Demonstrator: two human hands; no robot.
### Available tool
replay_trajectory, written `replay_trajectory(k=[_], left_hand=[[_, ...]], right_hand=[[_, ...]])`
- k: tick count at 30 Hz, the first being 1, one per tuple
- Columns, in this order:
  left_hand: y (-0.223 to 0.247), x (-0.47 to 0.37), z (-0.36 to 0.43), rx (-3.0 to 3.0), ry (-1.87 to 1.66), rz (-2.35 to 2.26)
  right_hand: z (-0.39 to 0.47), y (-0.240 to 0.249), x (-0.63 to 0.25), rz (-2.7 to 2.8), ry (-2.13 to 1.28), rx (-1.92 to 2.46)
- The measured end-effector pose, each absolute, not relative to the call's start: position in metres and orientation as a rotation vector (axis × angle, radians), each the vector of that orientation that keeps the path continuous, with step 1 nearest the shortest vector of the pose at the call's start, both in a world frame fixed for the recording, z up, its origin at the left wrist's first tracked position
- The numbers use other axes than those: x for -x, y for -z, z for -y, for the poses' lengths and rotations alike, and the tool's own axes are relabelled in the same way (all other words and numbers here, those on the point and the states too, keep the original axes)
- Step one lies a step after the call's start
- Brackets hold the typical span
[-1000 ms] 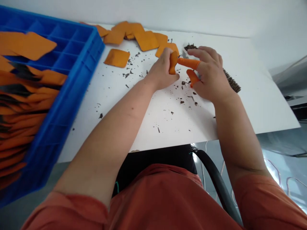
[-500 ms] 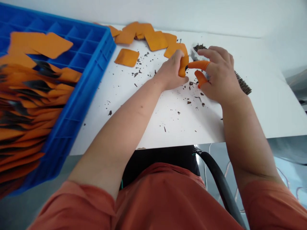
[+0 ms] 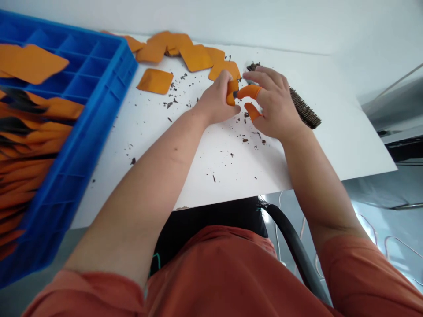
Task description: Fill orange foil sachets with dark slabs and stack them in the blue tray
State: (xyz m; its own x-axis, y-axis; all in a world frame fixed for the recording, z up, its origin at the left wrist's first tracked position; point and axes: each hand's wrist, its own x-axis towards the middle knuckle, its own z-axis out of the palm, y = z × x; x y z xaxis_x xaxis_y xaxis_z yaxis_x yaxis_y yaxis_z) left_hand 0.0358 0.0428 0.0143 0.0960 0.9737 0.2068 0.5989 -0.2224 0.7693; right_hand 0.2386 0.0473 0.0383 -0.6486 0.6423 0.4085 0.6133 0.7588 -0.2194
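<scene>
My left hand (image 3: 216, 99) is closed round a curled orange piece (image 3: 231, 90), which looks like the flat orange squares on the table. A dark spot shows at the side of the piece facing right. My right hand (image 3: 272, 103) wears orange finger covers on the index finger and thumb. Its fingers are spread, and the index fingertip is at the dark spot; whether it presses there I cannot tell. Just behind that hand is a small container of dark flakes (image 3: 254, 66), partly hidden. A ridged dark brown bundle (image 3: 306, 110) lies to the right, half behind my wrist.
Several flat orange squares (image 3: 194, 58) overlap at the back, with a single one (image 3: 155, 81) nearer. Dark crumbs (image 3: 170, 105) litter the white table (image 3: 205, 163). On the left, a blue divided crate (image 3: 109, 83) holds many orange pieces with dark parts. A chair armrest (image 3: 294, 246) is below.
The view has shifted, so the table things sit further left and more of the ridged bundle shows. My left hand still grips the orange piece; the right index finger remains at its dark spot.
</scene>
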Motion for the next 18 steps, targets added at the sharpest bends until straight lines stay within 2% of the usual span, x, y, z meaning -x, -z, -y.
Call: replay_trajectory(k=[5, 18], left_hand=[[-0.0180, -0.0372, -0.0390, -1.959, -0.845, -1.573], [-0.0151, -0.0370, -0.0403, -1.994, -0.884, -1.490]], right_hand=[[-0.0489, -0.0380, -0.2407, 2.572, -0.087, 0.953], [-0.0476, -0.0303, -0.2356, 2.573, -0.164, 1.024]])
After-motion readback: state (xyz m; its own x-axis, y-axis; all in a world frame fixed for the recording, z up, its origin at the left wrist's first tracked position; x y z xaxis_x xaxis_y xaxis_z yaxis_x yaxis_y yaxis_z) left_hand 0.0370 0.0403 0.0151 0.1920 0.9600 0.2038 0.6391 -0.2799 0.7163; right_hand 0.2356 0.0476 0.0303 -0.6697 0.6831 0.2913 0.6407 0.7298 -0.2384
